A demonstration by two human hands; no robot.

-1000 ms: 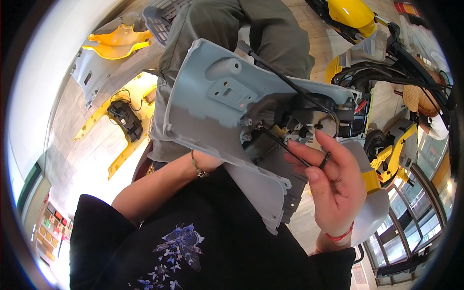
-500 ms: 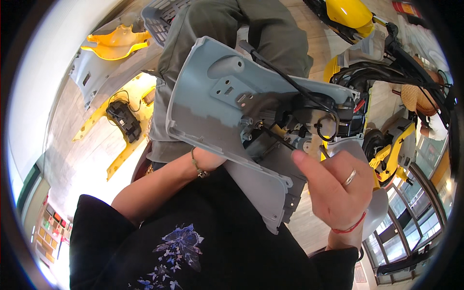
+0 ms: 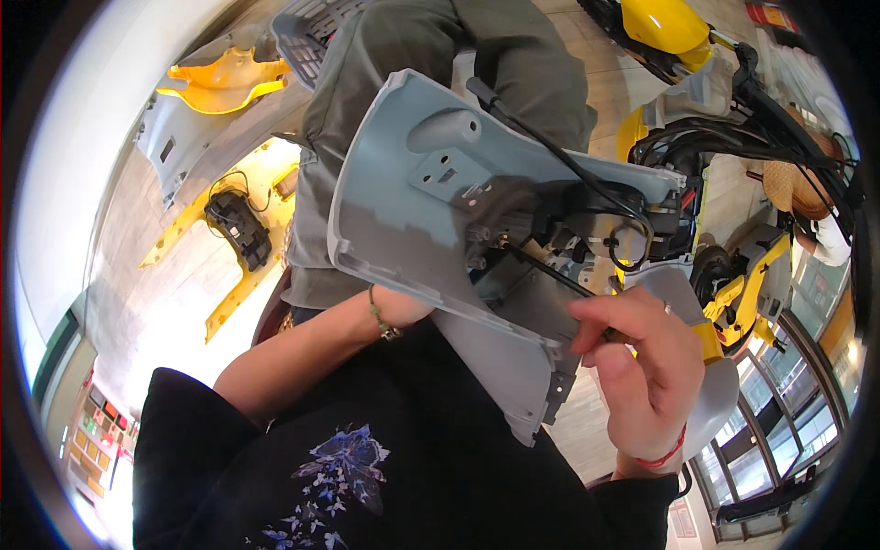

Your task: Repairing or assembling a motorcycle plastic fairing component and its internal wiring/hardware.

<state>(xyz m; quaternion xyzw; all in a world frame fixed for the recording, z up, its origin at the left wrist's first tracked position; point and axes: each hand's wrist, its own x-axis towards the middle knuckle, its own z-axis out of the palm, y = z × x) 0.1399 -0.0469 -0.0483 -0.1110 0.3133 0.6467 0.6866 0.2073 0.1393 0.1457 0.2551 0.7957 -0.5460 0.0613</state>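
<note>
A grey curved plastic scooter panel (image 3: 394,215) lies tilted across my lap, its hollow side facing up. My left hand (image 3: 403,308) reaches under its near edge; the fingers are hidden behind the plastic. My right hand (image 3: 646,353) is at the right, fingers curled round the outer end of a thin black rod (image 3: 548,268) that looks like a hex key. The rod's far tip meets a small metal fitting (image 3: 501,240) inside the panel. Beside it, a black cable (image 3: 550,151) runs over the panel's far rim and loops near the right end.
On the left floor lie yellow body parts (image 3: 220,298), a black boxy unit with wires (image 3: 240,225) and a yellow cover (image 3: 229,81). At the right stand scooter parts with black cable bundles (image 3: 733,137) and a yellow frame (image 3: 747,293). A grey basket (image 3: 316,37) stands beyond my leg.
My right hand has rolled over, its fingers now curled differently round the rod's outer end. The panel has shifted slightly to the right; my left hand stays under its edge.
</note>
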